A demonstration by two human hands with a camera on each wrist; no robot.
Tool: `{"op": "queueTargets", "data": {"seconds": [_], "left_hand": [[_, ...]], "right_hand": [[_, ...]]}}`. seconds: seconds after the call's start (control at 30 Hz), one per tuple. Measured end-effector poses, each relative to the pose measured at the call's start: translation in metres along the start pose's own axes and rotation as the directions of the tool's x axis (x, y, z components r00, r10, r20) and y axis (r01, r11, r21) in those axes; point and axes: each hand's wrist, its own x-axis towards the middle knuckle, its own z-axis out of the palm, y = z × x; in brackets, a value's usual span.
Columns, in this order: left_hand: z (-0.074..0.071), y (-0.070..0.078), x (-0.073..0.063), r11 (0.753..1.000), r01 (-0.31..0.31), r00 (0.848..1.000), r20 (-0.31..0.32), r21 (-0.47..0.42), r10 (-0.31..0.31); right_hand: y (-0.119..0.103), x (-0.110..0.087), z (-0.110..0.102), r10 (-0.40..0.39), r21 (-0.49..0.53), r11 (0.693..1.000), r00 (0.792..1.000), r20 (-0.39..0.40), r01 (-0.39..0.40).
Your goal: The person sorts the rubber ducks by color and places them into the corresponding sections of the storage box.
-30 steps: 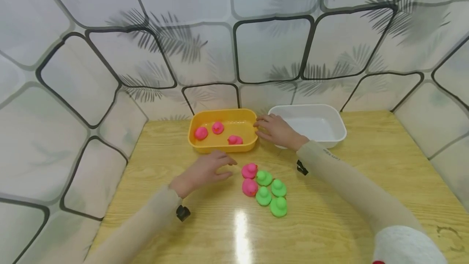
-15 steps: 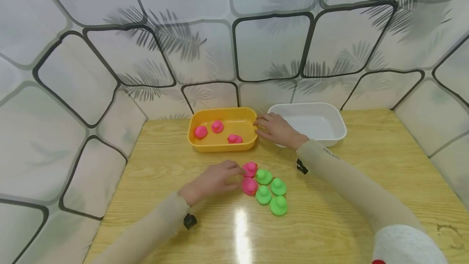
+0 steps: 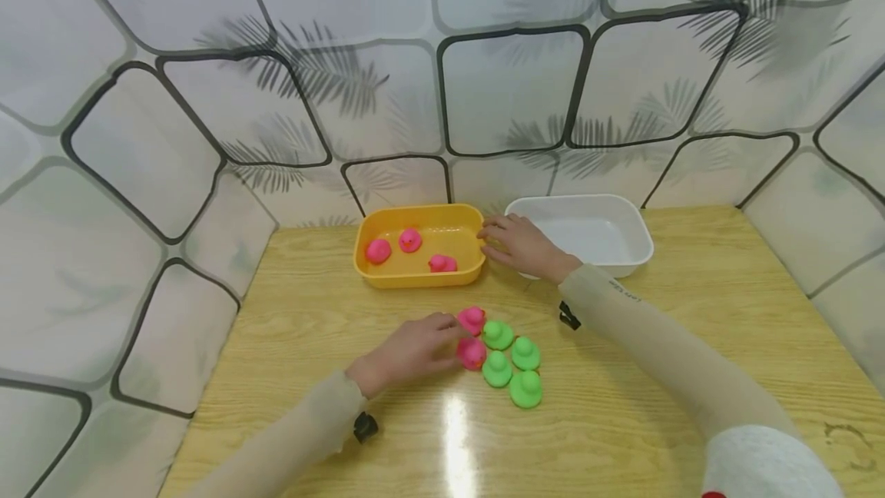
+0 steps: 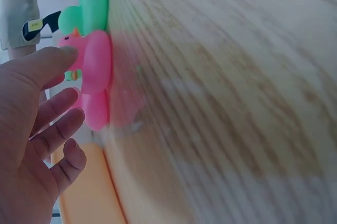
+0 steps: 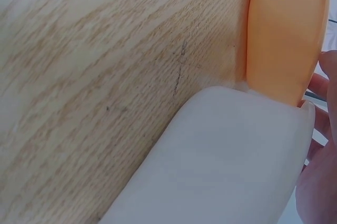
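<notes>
My left hand (image 3: 418, 352) reaches over the nearer pink rubber duck (image 3: 472, 356), its fingertips right at the duck. In the left wrist view the thumb (image 4: 58, 61) overlaps the head of a pink duck (image 4: 97, 63), and the other fingers are spread and loosely bent. A second pink duck (image 3: 472, 319) sits just behind, beside several green ducks (image 3: 526, 389). My right hand (image 3: 522, 246) stays with relaxed fingers at the right rim of the yellow tray (image 3: 422, 280), over the left end of the white tray (image 3: 632, 260).
Inside the yellow tray lie 3 pink ducks (image 3: 410, 240). Both trays stand side by side at the back of the wooden table (image 3: 304, 298), close to the patterned wall (image 3: 512, 98). Light glares off the table's front middle.
My left hand has moved right and toward me, from in front of the yellow tray to the nearer pink duck. The right hand and the trays have stayed in place.
</notes>
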Motion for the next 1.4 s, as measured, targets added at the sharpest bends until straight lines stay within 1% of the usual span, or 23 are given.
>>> {"op": "queueTargets", "data": {"seconds": [0.2, 0.47, 0.77, 0.9, 1.03, 1.2, 1.4], "left_hand": [[0.003, 0.002, 0.002, 0.999, -0.035, 0.999, -0.031, 0.029, 0.036], [0.005, 0.006, 0.005, 0.997, -0.063, 0.997, -0.048, 0.052, 0.065], [0.006, 0.011, 0.008, 0.995, -0.077, 0.995, -0.054, 0.056, 0.08], [0.008, 0.01, 0.006, 0.994, -0.082, 0.995, -0.055, 0.074, 0.087], [0.009, 0.009, 0.004, 0.994, -0.085, 0.994, -0.058, 0.073, 0.09], [0.007, 0.008, -0.001, 0.995, -0.072, 0.996, -0.053, 0.073, 0.076], [0.001, 0.007, -0.007, 0.999, -0.005, 1.0, -0.01, 0.039, 0.005]], "right_hand": [[-0.001, 0.0, -0.001, -0.012, -0.009, 1.0, 1.0, -0.008, 0.012], [-0.001, 0.0, 0.001, -0.02, -0.012, 1.0, 1.0, -0.021, 0.02], [-0.003, 0.0, -0.001, -0.017, 0.003, 1.0, 1.0, -0.026, 0.017], [-0.003, -0.001, -0.001, -0.019, 0.005, 1.0, 0.999, -0.031, 0.019], [-0.002, -0.001, 0.0, -0.019, -0.001, 1.0, 0.999, -0.026, 0.019], [-0.001, -0.001, 0.0, -0.025, -0.006, 1.0, 0.999, -0.024, 0.025], [-0.001, -0.001, -0.001, -0.023, -0.005, 1.0, 1.0, -0.02, 0.023]]}}
